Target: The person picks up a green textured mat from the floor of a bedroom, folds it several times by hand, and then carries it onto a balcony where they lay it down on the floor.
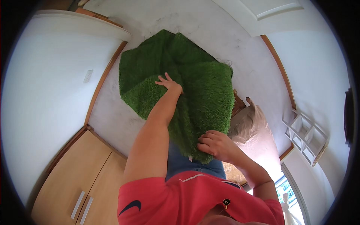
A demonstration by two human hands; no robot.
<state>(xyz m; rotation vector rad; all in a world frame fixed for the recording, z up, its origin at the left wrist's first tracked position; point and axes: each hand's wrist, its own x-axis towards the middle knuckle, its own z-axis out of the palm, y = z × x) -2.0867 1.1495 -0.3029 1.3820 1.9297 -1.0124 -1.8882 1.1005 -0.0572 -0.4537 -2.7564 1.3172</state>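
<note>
A large piece of green artificial turf (205, 92) hangs in folds in front of my body, its lower corner against my jeans. My left hand (170, 83) is spread over the middle of the turf, fingers apart, pressing or resting on a fold. My right hand (212, 143) grips the turf near its lower edge, close to my waist, with the fingers curled on the grass side. The thumb of the right hand is hidden.
A bed with a pinkish sheet (260, 140) stands at the right, by a white shelf unit (306, 135). A light wood cabinet (81, 174) stands at the lower left. A white door (270, 17) is at the upper right. Pale floor (135, 137) surrounds the turf.
</note>
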